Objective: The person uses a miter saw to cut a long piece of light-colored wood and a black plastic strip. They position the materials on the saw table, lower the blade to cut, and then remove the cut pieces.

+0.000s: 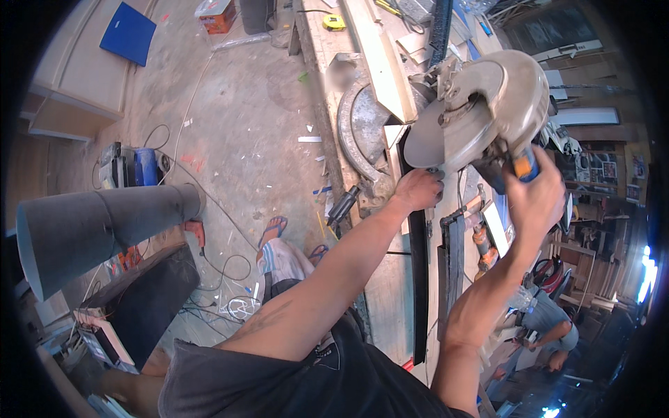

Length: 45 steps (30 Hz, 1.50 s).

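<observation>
A miter saw (516, 97) with a worn metal guard stands on the workbench, its round blade (424, 139) low beside a pale wooden board (380, 63). My right hand (540, 187) is closed around the saw's blue and orange handle (524, 166). Close to the blade's near edge, my left hand (419, 189) presses with curled fingers on a long black strip (419, 292), which runs toward me along the bench. Its fingertips are partly hidden. Left of that hand sits the saw's curved base (346, 139) with its black knob handle (343, 203).
An orange and grey power tool (482, 244) lies right of the strip. A yellow tape measure (334, 22) rests farther up the bench (390, 306). Cables cross the floor near a large grey roll (104, 216) and a red drill (198, 233). Another person (550, 327) is at the lower right.
</observation>
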Tool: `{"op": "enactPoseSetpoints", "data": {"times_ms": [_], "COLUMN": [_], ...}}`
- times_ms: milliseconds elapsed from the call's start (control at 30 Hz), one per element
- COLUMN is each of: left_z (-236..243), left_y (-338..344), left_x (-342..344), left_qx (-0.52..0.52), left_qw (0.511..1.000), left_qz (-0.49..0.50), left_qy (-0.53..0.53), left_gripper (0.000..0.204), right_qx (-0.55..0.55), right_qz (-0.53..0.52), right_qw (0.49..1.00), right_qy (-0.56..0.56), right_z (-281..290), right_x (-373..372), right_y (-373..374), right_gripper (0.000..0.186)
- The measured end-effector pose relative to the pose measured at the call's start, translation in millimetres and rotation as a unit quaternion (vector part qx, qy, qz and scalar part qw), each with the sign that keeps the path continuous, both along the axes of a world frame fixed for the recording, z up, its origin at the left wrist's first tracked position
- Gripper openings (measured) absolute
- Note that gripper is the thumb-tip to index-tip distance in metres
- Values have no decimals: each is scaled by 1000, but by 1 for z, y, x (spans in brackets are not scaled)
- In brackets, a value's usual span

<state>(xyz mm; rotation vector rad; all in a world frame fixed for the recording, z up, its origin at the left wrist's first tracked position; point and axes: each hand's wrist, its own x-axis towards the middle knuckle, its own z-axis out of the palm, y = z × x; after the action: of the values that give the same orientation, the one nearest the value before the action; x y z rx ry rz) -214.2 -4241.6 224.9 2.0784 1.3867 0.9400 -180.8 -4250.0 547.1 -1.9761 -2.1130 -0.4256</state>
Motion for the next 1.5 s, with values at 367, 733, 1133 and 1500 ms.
{"op": "enactPoseSetpoints", "data": {"times_ms": [367, 733, 1133, 1500], "left_z": [-7, -1, 6, -1], "left_y": [4, 5, 6, 7], "left_x": [0, -1, 1, 1], "left_qx": [107, 163, 165, 159], "left_qw": [994, 986, 985, 987], "left_qz": [18, 22, 22, 17], "left_qy": [-16, -16, -38, 1], "left_gripper": [19, 17, 19, 23], "right_qx": [-138, 68, 217, -319], "right_qz": [192, 210, 157, -88], "right_qw": [969, 975, 928, 915], "right_qy": [69, 32, 260, 231], "right_z": [100, 114, -24, -263], "right_x": [46, 57, 176, 220], "right_y": [143, 145, 14, -268], "right_gripper": [36, 42, 63, 77]}}
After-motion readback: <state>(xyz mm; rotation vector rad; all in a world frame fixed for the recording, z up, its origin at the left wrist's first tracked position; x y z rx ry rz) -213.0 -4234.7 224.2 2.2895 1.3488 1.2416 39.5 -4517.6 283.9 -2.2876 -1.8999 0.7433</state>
